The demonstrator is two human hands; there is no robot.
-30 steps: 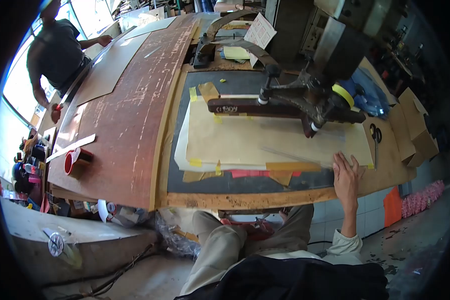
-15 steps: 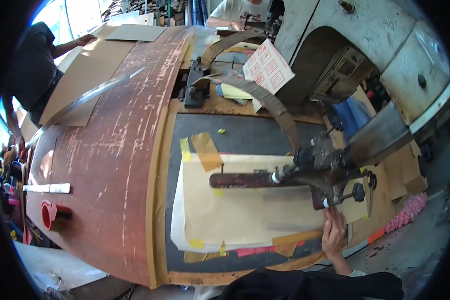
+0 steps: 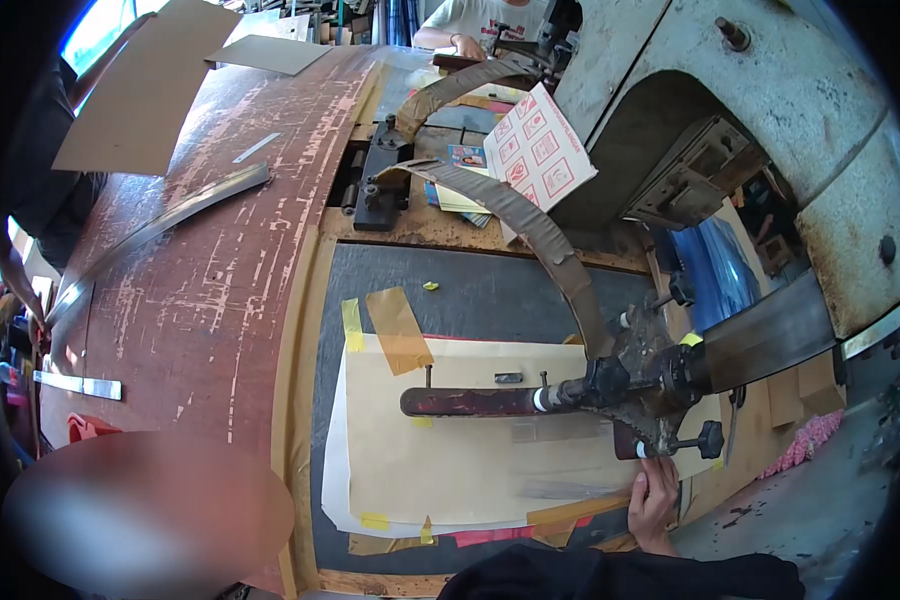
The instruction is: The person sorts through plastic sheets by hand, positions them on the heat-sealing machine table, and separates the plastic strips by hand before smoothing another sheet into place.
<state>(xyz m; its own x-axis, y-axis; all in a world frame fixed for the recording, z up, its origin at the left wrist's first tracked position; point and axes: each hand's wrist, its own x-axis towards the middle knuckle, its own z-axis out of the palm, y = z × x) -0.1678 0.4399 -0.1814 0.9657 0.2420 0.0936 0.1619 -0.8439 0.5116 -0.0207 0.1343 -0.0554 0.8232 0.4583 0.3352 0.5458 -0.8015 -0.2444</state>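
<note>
My right hand point(image 3: 653, 508) rests at the lower right corner of a tan sheet point(image 3: 450, 470). Its fingers stretch forward, with the tips partly hidden under the dark red end block point(image 3: 627, 440) of a machine head. The thumb lies apart on the left side. Across the sheet runs a dark red bar point(image 3: 470, 402) joined to the greasy metal head point(image 3: 650, 375). Under the tan sheet, a white sheet point(image 3: 336, 480) shows along the left edge. Yellow tape point(image 3: 374, 521) and brown tape point(image 3: 400, 330) lie on the sheets' edges. My left hand is not in view.
A worn red-brown tabletop point(image 3: 200, 290) spreads leftward, with a long metal strip point(image 3: 160, 225) on it. Another person holds a brown board point(image 3: 155, 90); a second person point(image 3: 470, 25) sits behind. Curved straps point(image 3: 550, 250) lead to a black block point(image 3: 380, 180). A blurred patch point(image 3: 150, 515) covers the lower left.
The brown board at upper left has been raised and tilted off the tabletop. The view has shifted slightly, and the blurred patch has appeared. My right hand stays by the sheet's corner.
</note>
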